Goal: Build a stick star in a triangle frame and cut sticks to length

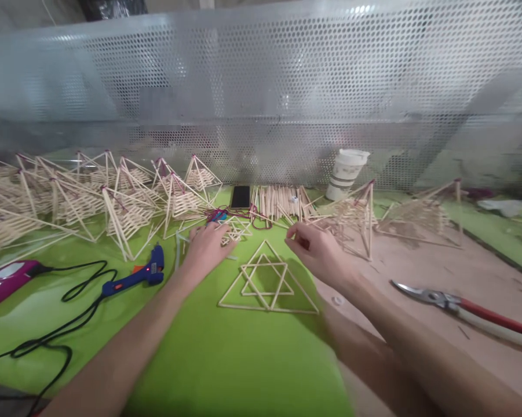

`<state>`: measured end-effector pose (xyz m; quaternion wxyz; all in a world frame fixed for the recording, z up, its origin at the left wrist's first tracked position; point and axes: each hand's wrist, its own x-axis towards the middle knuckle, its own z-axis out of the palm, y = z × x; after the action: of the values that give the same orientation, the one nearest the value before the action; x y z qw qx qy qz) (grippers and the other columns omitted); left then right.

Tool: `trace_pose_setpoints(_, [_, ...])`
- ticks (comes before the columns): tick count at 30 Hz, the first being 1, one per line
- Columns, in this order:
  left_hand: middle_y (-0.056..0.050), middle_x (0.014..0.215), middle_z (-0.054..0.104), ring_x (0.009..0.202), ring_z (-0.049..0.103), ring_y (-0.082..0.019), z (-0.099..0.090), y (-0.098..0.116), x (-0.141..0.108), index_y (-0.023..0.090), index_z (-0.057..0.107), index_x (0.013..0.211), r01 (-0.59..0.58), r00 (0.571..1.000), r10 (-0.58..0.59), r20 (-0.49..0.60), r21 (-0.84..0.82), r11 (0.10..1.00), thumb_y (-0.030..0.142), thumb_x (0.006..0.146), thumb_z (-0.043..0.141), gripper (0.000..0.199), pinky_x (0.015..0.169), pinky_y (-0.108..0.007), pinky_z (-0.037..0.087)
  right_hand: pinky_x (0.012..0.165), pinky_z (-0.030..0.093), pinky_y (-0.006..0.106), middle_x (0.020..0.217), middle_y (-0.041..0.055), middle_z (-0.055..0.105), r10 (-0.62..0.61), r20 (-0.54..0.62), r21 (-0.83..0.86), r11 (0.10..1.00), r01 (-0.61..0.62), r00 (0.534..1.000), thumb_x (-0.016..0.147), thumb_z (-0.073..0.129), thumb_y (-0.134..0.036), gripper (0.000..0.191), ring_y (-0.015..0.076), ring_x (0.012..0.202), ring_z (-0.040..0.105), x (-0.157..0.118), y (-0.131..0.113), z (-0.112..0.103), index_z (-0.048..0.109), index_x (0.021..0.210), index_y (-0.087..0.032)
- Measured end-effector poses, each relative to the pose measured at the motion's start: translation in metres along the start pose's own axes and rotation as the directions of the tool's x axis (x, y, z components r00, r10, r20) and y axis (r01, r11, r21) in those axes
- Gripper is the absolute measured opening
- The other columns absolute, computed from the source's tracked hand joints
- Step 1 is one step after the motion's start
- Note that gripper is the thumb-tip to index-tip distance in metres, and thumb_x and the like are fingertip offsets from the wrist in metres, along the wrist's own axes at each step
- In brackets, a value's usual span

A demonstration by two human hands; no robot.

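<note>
Head view: a green tabletop (pixel 234 359) runs to a perforated metal screen (pixel 252 75) behind its back edge. At the tabletop's left edge lies a magenta box (pixel 8 281). Behind it, rows of wooden-stick pyramids (pixel 132 219) fill the back left corner. A blue glue gun (pixel 134 278) lies to the right of the box. Next, the left hand (pixel 208 246) is palm down, fingers bent, just beside a small stick frame (pixel 238 230); whether it holds anything cannot be told. Near the back edge lies a dark phone (pixel 240 197). Between the forearms, around the middle of the tabletop, a flat triangular frame (pixel 267 293) of sticks lies with a star pattern inside, touched by neither hand. Loose sticks (pixel 282 202) lie behind it. The right hand (pixel 317 249) is beyond the frame's right side, fingers curled narrowly inward; any held item cannot be made out. A white cup (pixel 346 174) stands by the back edge. Towards the right edge lie red-handled shears (pixel 445 301).
</note>
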<state>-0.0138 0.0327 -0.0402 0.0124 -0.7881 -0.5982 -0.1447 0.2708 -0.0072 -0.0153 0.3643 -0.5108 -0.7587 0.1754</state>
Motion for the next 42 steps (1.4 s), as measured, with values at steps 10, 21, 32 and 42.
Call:
trace_pose_setpoints(10, [-0.011,0.131,0.071,0.122,0.065,-0.036,-0.004,0.008,0.002,0.024,0.073,0.118,-0.235,0.885,0.197,-0.422,-0.038,0.971,0.041,0.089,0.086,0.036,0.114,-0.067,0.038,0.048,0.043,0.031,0.068,0.0027,0.065,0.015,-0.051,0.038,0.999,-0.013,0.999,0.105,0.054,-0.039,0.022,0.0161,0.053,0.054,-0.004,0.028,0.012,0.062,0.094,-0.022])
trace_pose_setpoints(21, [-0.005,0.116,0.073,0.107,0.066,-0.028,-0.002,0.028,-0.008,0.027,0.067,0.119,-0.639,0.647,0.529,-0.55,-0.013,0.769,0.061,0.101,0.065,0.039,0.103,-0.053,0.042,0.083,0.064,0.051,0.147,0.0183,0.059,-0.334,-0.095,-0.114,0.94,0.323,0.938,0.096,0.064,-0.074,0.089,0.0367,0.121,0.062,-0.005,0.035,0.024,0.031,0.162,-0.025])
trace_pose_setpoints(32, [-0.006,0.119,0.073,0.11,0.067,-0.028,-0.003,0.031,-0.01,0.026,0.065,0.128,-0.657,0.683,0.548,-0.482,-0.079,0.75,0.063,0.103,0.058,0.045,0.108,-0.053,0.04,0.097,0.063,0.058,0.143,0.0141,0.063,-0.36,-0.122,-0.099,0.932,0.349,0.925,0.094,0.078,-0.032,0.078,0.0349,0.127,0.064,-0.007,0.031,0.025,0.034,0.158,-0.026])
trace_pose_setpoints(42, [-0.009,0.131,0.068,0.119,0.063,-0.031,0.005,0.022,-0.005,0.027,0.051,0.146,-0.538,0.796,0.422,-0.434,-0.188,0.822,0.048,0.106,0.058,0.046,0.104,-0.055,0.048,0.093,0.064,0.056,0.14,0.0142,0.064,-0.361,-0.095,-0.114,0.93,0.351,0.928,0.092,0.079,-0.027,0.075,0.0344,0.125,0.063,-0.007,0.031,0.024,0.037,0.154,-0.025])
